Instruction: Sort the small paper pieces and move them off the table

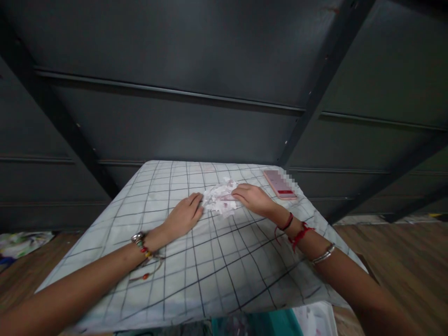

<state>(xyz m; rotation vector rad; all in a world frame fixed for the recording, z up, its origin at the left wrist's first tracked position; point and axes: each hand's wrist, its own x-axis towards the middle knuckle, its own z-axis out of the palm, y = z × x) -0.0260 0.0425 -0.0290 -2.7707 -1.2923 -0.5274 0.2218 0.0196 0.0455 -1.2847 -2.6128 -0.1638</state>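
A small heap of torn, crumpled white paper (219, 200) with pinkish marks lies on the checked tablecloth (210, 261). At its left edge my left hand (184, 214) rests on the cloth, thumb and fingers a little apart, with nothing visible in it. From the right, my right hand (255, 199) reaches over the heap. Its thumb and fingers are pinched on a pale pinkish paper strip (227, 198). The fingertips partly cover that strip.
A phone (280, 185) with a pink rim lies at the table's far right corner. Dark metal panels (196, 126) stand behind the table. Below the front edge are a teal container (273, 323) and a white tray (320, 319). Wooden floor (402, 252) shows at the right.
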